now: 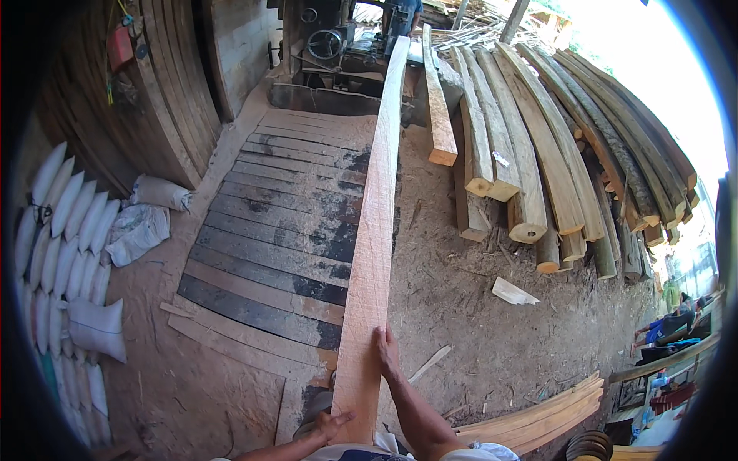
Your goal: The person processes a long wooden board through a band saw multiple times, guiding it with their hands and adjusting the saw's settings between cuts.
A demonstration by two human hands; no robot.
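Note:
A long, pale sawn plank [367,253] runs away from my body, its far end reaching the machine at the top of the view. My left hand [332,425] grips its left edge close to the near end, thumb on the upper face. Farther along, my right hand [387,353] holds the right edge, with the fingers partly hidden beneath the wood. Both hands are closed on the plank. The machine [327,46], with a handwheel, stands at the far end. A squared beam [438,115] lies to the right of the plank's far part.
Stacked logs and beams [530,154] fill the right side. White sacks [69,230] are piled at left beside dark boards [154,84]. Slats [261,207] cover the floor left of the plank. Sawn boards [538,415] lie at lower right. A person [411,11] stands behind the machine.

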